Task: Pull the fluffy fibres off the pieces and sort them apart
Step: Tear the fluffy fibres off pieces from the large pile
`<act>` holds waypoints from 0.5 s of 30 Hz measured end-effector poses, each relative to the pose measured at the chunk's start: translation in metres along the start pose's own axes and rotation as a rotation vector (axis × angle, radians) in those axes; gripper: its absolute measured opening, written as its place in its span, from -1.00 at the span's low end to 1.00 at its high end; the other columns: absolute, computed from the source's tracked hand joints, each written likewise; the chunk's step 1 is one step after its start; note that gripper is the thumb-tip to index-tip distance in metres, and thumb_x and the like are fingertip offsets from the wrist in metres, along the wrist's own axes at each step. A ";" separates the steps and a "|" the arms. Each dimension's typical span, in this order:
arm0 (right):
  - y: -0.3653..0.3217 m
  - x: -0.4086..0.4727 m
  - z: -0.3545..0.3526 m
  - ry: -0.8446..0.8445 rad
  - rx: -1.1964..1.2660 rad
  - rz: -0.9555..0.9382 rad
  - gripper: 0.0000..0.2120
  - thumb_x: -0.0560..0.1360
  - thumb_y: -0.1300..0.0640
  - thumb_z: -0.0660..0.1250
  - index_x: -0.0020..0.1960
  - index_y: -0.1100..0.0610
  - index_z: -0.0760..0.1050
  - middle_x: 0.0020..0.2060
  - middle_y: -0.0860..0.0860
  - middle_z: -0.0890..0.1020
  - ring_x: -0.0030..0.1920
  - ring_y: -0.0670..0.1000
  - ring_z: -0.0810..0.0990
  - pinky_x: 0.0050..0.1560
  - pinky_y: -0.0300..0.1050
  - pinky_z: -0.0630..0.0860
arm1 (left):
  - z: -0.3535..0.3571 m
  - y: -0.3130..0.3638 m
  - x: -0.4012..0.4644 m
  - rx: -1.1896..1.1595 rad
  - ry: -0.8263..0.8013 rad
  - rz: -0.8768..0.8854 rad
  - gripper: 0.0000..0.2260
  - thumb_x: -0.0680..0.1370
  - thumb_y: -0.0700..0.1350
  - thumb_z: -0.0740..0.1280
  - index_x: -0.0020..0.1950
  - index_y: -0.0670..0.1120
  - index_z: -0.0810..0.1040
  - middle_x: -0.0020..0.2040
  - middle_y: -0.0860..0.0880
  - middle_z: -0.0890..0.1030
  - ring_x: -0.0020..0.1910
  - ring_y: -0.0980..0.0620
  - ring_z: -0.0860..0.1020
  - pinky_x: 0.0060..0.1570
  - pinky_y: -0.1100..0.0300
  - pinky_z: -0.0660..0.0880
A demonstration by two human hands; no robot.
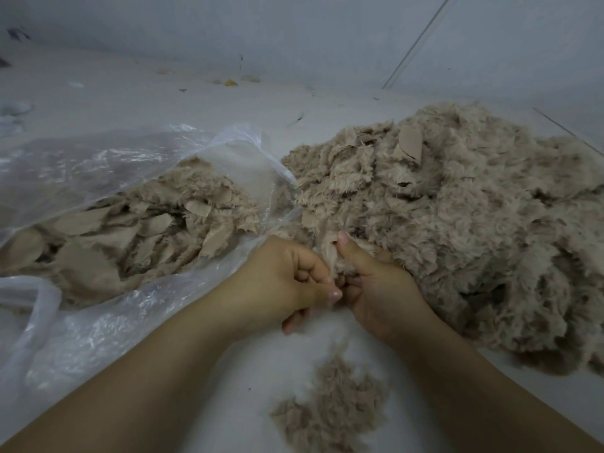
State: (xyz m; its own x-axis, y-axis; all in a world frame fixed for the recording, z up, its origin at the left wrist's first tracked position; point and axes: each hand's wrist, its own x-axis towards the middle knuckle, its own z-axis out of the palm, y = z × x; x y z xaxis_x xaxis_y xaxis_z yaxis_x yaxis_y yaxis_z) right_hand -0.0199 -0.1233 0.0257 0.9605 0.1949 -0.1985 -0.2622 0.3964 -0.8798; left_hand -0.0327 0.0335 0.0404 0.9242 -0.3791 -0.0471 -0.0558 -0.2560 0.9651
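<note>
Working at mid-floor: left hand [294, 282] and right hand [376, 282] meeting over one fluffy piece [333, 256] at the near edge of the pile [457, 223]. Right hand gripping the piece, thumb raised along it; left hand pinching at fibres beside the right fingers, curled tight. Lying loose on the floor [163, 93] just below the hands: a small tuft of pulled fibres [330, 407]. Sitting to the left, inside an open clear bag [98, 338]: flatter pieces [130, 243], many showing smooth backing, judged to be stripped ones. Judging progress: barely begun on the fibre side, the tuft being small; most of the big pile to the right apparently waiting untouched.
</note>
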 end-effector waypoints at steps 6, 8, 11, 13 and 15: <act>0.001 -0.002 0.003 0.028 0.130 0.101 -0.75 0.40 -0.02 0.44 -0.17 0.18 0.72 -0.26 0.08 0.68 -0.40 -0.05 0.57 -0.42 -0.21 0.54 | -0.005 0.004 -0.007 0.081 -0.452 -0.016 -0.91 0.52 -0.23 0.42 -0.09 -0.06 0.70 -0.38 -0.08 0.65 -0.57 0.09 0.52 -0.52 0.29 0.45; 0.001 0.000 0.003 0.043 0.144 0.069 -0.81 0.39 0.02 0.46 -0.19 0.15 0.72 -0.26 0.04 0.66 -0.40 -0.09 0.52 -0.49 -0.27 0.45 | -0.006 0.003 -0.009 0.073 -0.658 -0.094 -0.75 0.55 -0.28 0.36 0.17 -0.04 0.64 -0.28 -0.07 0.68 -0.52 0.07 0.55 -0.50 0.28 0.49; 0.002 0.002 0.000 -0.009 0.073 -0.009 -0.81 0.46 0.07 0.40 -0.17 0.19 0.68 -0.28 0.07 0.67 -0.40 -0.06 0.59 -0.45 -0.25 0.50 | -0.008 0.003 -0.007 0.114 -0.503 -0.086 -0.88 0.54 -0.10 0.37 0.01 0.00 0.69 -0.45 -0.09 0.61 -0.63 0.08 0.44 -0.56 0.32 0.37; 0.002 0.002 0.000 -0.077 0.036 -0.023 -0.76 0.51 0.08 0.35 -0.11 0.26 0.66 -0.21 0.16 0.69 -0.28 0.04 0.67 -0.28 -0.14 0.62 | -0.010 0.000 -0.002 0.109 -0.193 -0.054 -0.71 0.48 0.11 0.44 -0.27 -0.10 0.66 -0.57 -0.13 0.49 -0.70 0.07 0.31 -0.59 0.34 0.26; 0.003 0.003 -0.002 -0.126 0.043 -0.040 -0.78 0.52 0.10 0.34 -0.10 0.26 0.64 -0.21 0.18 0.67 -0.25 0.04 0.67 -0.23 -0.13 0.62 | -0.010 -0.003 0.004 0.000 0.068 -0.067 -0.52 0.41 0.21 0.43 -0.33 -0.23 0.58 -0.54 -0.23 0.50 -0.71 0.05 0.28 -0.62 0.35 0.22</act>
State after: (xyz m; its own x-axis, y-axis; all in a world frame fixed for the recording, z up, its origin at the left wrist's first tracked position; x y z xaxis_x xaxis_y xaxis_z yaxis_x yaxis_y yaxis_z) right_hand -0.0181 -0.1233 0.0220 0.9517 0.2883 -0.1054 -0.2303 0.4436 -0.8661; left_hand -0.0251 0.0413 0.0402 0.9494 -0.2997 -0.0939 0.0070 -0.2787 0.9604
